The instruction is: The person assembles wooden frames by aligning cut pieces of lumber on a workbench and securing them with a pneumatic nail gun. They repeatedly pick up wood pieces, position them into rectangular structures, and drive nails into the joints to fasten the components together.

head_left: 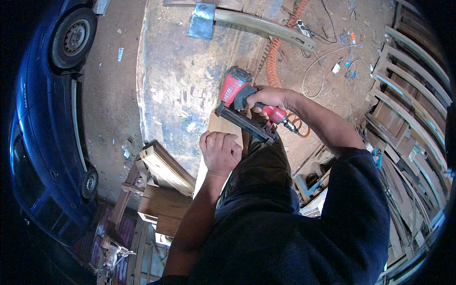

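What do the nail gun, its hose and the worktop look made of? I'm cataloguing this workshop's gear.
Nail gun: red body with a glossy sheen, probably painted metal, and a black grip; the long black magazine looks like metal. Hose: orange coiled tube, likely flexible plastic. Worktop: seemingly wood board, its surface worn, stained and patchy.

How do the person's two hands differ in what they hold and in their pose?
The right hand is wrapped around the handle of a red nail gun; the left hand holds no tool and rests curled, knuckles up, on a pale wooden board. The right hand sits farther from the body, the left hand nearer. The right arm has a dark sleeve at the shoulder; the left forearm is bare. Both hands are bare and close together over the worn worktable.
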A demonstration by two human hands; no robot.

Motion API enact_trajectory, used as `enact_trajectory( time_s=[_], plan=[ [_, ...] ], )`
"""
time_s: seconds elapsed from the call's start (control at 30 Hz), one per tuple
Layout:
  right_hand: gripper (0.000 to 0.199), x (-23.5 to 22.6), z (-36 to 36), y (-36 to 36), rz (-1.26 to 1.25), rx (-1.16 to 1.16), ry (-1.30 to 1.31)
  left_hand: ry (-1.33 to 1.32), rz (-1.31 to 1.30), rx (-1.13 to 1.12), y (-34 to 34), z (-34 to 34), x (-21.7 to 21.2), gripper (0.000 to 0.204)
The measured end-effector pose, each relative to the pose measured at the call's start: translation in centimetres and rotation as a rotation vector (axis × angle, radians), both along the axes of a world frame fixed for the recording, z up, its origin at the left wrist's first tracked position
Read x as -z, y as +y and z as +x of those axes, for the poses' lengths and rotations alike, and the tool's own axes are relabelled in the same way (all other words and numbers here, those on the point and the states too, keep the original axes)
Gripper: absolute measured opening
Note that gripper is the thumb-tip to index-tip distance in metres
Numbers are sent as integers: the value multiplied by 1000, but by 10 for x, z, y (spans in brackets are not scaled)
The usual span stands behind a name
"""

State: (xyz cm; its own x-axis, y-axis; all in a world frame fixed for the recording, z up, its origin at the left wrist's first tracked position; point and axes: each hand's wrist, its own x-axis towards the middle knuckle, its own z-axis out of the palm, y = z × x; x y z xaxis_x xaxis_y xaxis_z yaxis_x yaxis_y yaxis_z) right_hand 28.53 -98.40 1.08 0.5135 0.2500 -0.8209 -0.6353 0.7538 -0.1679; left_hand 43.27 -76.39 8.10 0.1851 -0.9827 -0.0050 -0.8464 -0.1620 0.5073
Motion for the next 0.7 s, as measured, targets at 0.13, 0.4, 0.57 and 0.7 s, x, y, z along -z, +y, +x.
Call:
enact_trajectory(
  time_s=[0.13,0.4,0.57,0.7],
  plan=[
    [13,1,-2,2,-22,17,-15,-9,-12,3,-1,0,1,12],
    [19,12,-23,11,-13,5,-12,-12,6,12,-3,0,-3,11],
    [18,8,-26,12,-45,-6,-2,-11,-5,17,0,2,1,12],
    [13,5,-23,10,-31,13,1,-13,-6,10,-2,0,-2,12]
  ],
)
